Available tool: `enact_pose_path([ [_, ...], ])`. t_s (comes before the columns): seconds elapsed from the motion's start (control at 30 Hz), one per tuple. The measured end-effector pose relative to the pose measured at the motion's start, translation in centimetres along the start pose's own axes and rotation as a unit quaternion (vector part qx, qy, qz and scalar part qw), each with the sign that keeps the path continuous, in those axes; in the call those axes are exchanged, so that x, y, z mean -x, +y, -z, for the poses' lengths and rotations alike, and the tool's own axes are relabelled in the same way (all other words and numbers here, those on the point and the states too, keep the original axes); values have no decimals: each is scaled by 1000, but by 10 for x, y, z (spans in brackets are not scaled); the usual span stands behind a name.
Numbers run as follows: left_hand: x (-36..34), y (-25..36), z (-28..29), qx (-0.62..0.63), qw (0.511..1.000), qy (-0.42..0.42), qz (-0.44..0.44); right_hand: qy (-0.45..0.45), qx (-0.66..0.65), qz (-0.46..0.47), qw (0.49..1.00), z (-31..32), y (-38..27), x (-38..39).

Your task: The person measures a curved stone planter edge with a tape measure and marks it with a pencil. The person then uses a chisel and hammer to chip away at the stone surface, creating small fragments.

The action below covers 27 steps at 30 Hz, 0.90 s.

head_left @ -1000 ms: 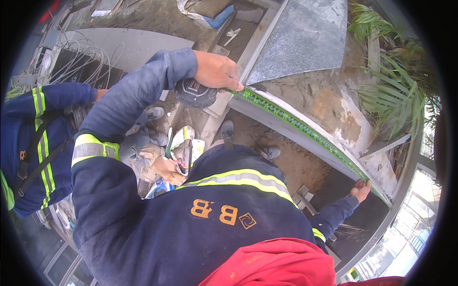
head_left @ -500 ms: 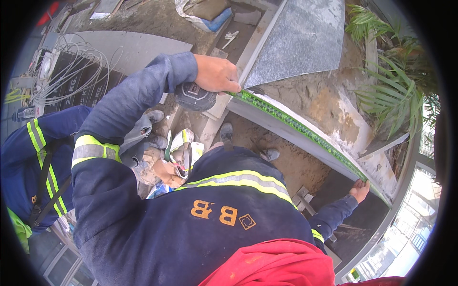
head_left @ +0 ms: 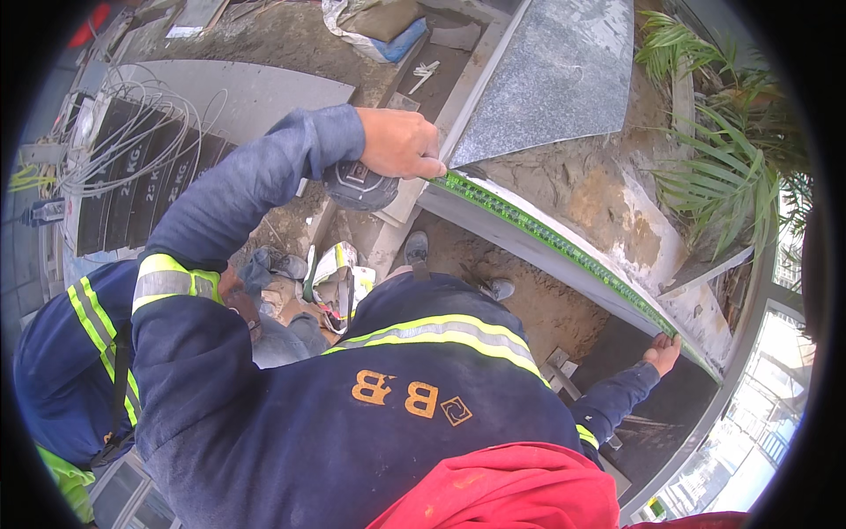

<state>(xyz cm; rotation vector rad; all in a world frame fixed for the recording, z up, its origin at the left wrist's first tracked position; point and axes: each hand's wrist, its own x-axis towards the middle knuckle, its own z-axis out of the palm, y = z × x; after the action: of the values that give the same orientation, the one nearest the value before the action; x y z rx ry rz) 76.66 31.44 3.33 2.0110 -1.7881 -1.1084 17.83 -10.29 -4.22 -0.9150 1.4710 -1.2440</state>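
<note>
A bright green tape measure blade [head_left: 551, 242] with dark marks runs along the pale front edge of a curved slab [head_left: 493, 212]. My left hand [head_left: 398, 144] is closed at the blade's far left end, thumb and fingers pressed together. Beneath that wrist shows a dark rounded object [head_left: 359, 185] with a small reddish patch; whether the hand holds it is hidden. At the near right end, my right hand [head_left: 663, 353] pinches the blade against the edge. Between the two hands the blade looks taut.
A speckled grey stone slab [head_left: 555, 79] lies beyond the edge. Palm fronds [head_left: 727, 167] hang at right. To the left, a person in a navy jacket [head_left: 70, 353] bends beside an open bag [head_left: 339, 282]. Coiled wires [head_left: 150, 132] lie over dark stacked sacks [head_left: 132, 176].
The person at left has bent further in, with a hand and knee now near the bag. Both my hands and the tape stay nearly in place.
</note>
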Motion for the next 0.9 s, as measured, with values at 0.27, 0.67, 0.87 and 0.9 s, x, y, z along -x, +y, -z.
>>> enact_pose_path([
  [0.27, -1, 2, -1, -37, 999, 9, 12, 12, 6, 0, 1000, -5, 0, 5],
  [0.67, -1, 8, -2, -60, 998, 17, 32, 4, 10, -6, 1000, -3, 1, 2],
  [0.87, 0, 6, -5, -65, 997, 42, 4, 13, 5, -3, 1000, -5, 1, 4],
  [0.9, 0, 6, -5, -64, 997, 46, -3, 15, 1, -4, 1000, -5, 1, 4],
])
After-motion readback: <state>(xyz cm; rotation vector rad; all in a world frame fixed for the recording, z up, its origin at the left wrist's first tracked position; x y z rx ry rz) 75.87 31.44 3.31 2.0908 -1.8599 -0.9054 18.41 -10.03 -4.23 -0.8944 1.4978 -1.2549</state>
